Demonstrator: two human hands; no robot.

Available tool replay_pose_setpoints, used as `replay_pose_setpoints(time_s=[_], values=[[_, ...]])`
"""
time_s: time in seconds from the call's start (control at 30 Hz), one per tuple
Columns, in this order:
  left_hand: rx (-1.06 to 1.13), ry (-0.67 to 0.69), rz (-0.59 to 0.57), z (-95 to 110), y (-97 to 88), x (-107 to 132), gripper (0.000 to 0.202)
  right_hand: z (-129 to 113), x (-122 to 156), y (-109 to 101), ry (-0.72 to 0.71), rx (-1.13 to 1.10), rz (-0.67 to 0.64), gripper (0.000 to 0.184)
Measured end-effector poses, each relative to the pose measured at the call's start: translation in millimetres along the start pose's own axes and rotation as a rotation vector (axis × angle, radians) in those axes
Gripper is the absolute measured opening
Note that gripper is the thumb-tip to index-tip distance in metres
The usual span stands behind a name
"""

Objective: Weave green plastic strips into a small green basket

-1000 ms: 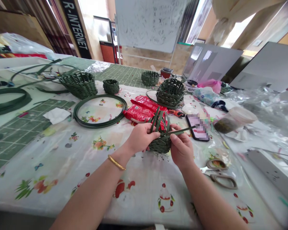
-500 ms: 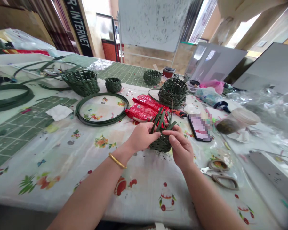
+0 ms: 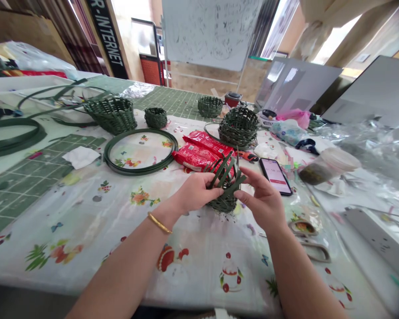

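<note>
Two hands work at one green woven basket with upright strips: the left hand's fingers curl around it, and the right hand's fingers spread just beside the strips. Two red packets lie beyond the fingertips, and one phone lies right of them.

I've got a coil of green strip on the floral tablecloth, with red foil packets, a smartphone, scissors and a woven basket nearby.
</note>
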State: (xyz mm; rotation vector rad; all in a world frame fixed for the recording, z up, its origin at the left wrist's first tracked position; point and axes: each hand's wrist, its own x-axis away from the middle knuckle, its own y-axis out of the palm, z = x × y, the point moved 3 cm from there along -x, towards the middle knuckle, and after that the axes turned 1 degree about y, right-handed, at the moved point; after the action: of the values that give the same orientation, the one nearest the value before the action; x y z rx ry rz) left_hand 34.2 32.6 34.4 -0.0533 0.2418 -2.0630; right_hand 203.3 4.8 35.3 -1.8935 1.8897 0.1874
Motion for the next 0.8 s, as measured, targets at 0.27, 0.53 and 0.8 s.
replay_pose_setpoints(time_s=[0.27,0.53,0.8], values=[[0.003,0.045,-0.087,-8.2,3.3,-2.7,0.013,-3.0,5.7,5.5,0.004,0.250,0.044,0.030],[0.025,-0.013,0.005,-8.6,8.0,-2.2,0.014,-17.7,3.9,-10.3,-0.026,0.456,0.410,0.022],[0.197,-0.078,0.005,-8.8,-0.1,-1.9,0.016,4.4,-2.7,-23.0,0.453,0.765,-0.129,0.059]])
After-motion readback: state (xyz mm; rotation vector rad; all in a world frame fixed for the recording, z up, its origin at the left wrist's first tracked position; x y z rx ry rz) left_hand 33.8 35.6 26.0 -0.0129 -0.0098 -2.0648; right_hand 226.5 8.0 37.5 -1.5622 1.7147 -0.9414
